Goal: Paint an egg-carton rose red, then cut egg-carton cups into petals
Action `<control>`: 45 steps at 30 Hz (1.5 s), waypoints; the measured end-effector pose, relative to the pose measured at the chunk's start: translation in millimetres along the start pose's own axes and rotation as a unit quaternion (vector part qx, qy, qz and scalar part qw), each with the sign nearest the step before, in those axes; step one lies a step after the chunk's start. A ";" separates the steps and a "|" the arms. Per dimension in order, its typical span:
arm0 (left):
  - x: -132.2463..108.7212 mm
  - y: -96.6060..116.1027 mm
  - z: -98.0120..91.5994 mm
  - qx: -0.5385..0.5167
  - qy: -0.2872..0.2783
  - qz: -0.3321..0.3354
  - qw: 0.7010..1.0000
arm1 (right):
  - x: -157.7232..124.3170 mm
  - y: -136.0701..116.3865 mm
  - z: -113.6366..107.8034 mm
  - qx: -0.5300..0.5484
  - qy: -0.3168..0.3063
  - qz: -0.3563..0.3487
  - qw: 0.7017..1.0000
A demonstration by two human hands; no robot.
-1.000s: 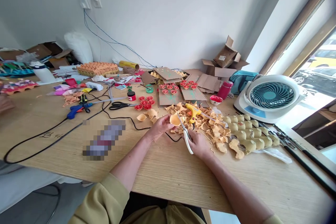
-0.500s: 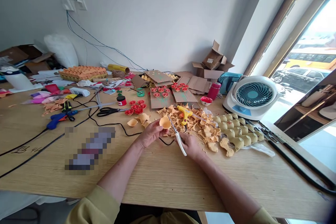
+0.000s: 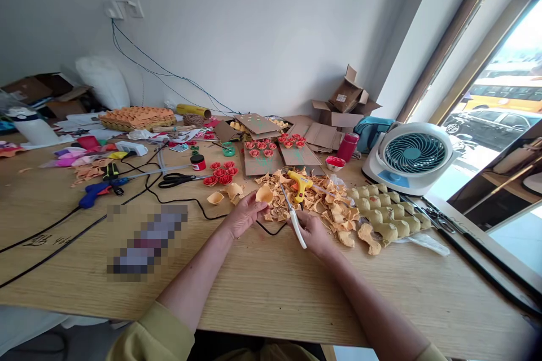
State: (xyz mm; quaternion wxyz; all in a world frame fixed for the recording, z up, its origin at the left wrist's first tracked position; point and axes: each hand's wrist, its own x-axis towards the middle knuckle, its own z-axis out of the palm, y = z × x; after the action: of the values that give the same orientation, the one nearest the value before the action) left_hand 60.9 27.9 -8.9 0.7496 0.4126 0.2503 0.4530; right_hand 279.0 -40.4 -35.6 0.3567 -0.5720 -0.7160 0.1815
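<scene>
My left hand (image 3: 242,216) is closed on the edge of a pale orange egg-carton cup (image 3: 265,194), its hollow turned toward me. In my right hand (image 3: 314,233) are white-handled scissors (image 3: 297,229), blades pointing up and away, a short gap to the right of the cup. Behind both hands spreads a heap of orange carton scraps (image 3: 334,211), with a yellow glue gun (image 3: 300,185) lying on it. Another cut cup (image 3: 215,198) rests on the table left of the heap, beside a further orange piece (image 3: 234,192).
Red flowers (image 3: 220,175) and a red paint jar (image 3: 197,163) stand behind the left hand. Black scissors (image 3: 175,180), a blue glue gun (image 3: 91,194) and cords lie leftward. To the right are an egg tray (image 3: 389,214) and a fan (image 3: 410,155).
The scissors have moved right, so a gap now shows between blades and cup. The cup has tilted slightly in my left hand. The whole view has shifted a little.
</scene>
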 end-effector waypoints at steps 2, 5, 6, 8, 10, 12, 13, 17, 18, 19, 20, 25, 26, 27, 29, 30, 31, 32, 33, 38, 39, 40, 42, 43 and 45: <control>-1.1 1.4 1.7 0.011 0.008 0.005 1.000 | -0.3 -1.9 -0.4 0.003 -0.009 -0.001 1.000; -3.1 4.0 3.9 0.028 0.013 0.020 0.999 | -0.8 -5.0 -1.3 0.004 -0.014 -0.005 1.000; -3.5 4.9 4.2 0.031 0.012 0.026 0.999 | -0.9 -5.8 -1.6 0.003 -0.013 -0.006 1.000; -3.4 6.4 3.9 0.026 0.016 0.036 0.999 | -0.8 -6.8 -2.0 0.001 -0.012 -0.008 1.000; -1.8 7.2 2.3 0.011 0.032 0.037 0.999 | -0.5 -6.9 -2.2 0.000 -0.012 -0.008 1.000; 0.6 7.3 0.0 -0.003 0.054 0.025 0.998 | -0.3 -6.6 -2.1 -0.002 -0.014 -0.008 1.000; 1.7 7.2 -1.1 -0.006 0.061 0.017 0.998 | -0.3 -6.5 -2.1 -0.004 -0.015 -0.007 1.000; 3.5 5.8 -1.7 0.024 0.074 0.002 0.997 | -0.9 -7.6 -2.3 -0.008 -0.020 -0.006 1.000; 3.1 5.3 -0.8 0.039 0.077 0.005 0.996 | -1.2 -8.2 -2.5 -0.008 -0.022 -0.007 1.000; 2.5 4.7 0.3 0.055 0.077 0.009 0.995 | -1.4 -8.8 -2.6 -0.008 -0.023 -0.007 1.000; 1.8 4.2 1.5 0.069 0.075 0.013 0.995 | -1.6 -9.2 -2.7 -0.008 -0.024 -0.006 1.000; -1.2 2.7 5.0 0.115 0.066 0.019 0.991 | -1.8 -8.7 -1.9 -0.012 -0.024 -0.007 1.000; -1.5 2.6 5.1 0.116 0.069 0.021 0.991 | -1.7 -8.3 -1.5 -0.013 -0.023 -0.008 1.000; -1.6 2.6 5.1 0.113 0.070 0.024 0.991 | -1.6 -7.8 -1.2 -0.014 -0.022 -0.009 1.000; -1.7 2.9 5.1 0.101 0.069 0.025 0.992 | -1.4 -7.2 -0.7 -0.016 -0.022 -0.010 1.000; -1.7 3.1 5.2 0.094 0.069 0.024 0.993 | -1.4 -7.0 -0.6 -0.017 -0.022 -0.011 1.000; -1.7 3.4 5.4 0.090 0.069 0.021 0.993 | -1.3 -7.0 -0.6 -0.018 -0.023 -0.011 0.999; -1.8 3.7 5.8 0.088 0.070 0.018 0.993 | -1.3 -7.0 -0.7 -0.019 -0.024 -0.011 0.999; -1.9 3.9 6.2 0.091 0.071 0.016 0.993 | -1.3 -7.1 -0.8 -0.020 -0.026 -0.011 0.999; -2.5 4.2 7.6 0.125 0.066 0.033 0.989 | -1.7 -7.3 -1.4 -0.022 -0.030 -0.013 0.999; -2.6 4.0 7.5 0.125 0.063 0.039 0.989 | -1.7 -7.3 -1.4 -0.022 -0.031 -0.013 0.999; -2.7 3.7 7.4 0.122 0.060 0.042 0.990 | -1.8 -7.3 -1.4 -0.022 -0.031 -0.013 0.999; -2.6 3.2 7.0 0.112 0.054 0.041 0.991 | -1.7 -7.2 -1.4 -0.021 -0.031 -0.013 0.999; -2.6 3.0 6.9 0.104 0.051 0.039 0.992 | -1.7 -7.2 -1.4 -0.021 -0.031 -0.013 0.999; -2.8 3.0 6.8 0.084 0.048 0.029 0.995 | -1.5 -7.2 -1.5 -0.021 -0.031 -0.014 0.999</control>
State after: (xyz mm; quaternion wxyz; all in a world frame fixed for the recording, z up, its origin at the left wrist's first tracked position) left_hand 63.3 23.5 -2.8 0.6858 0.4593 0.3110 0.4711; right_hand 275.2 -44.1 -30.3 0.3246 -0.5632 -0.7384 0.1792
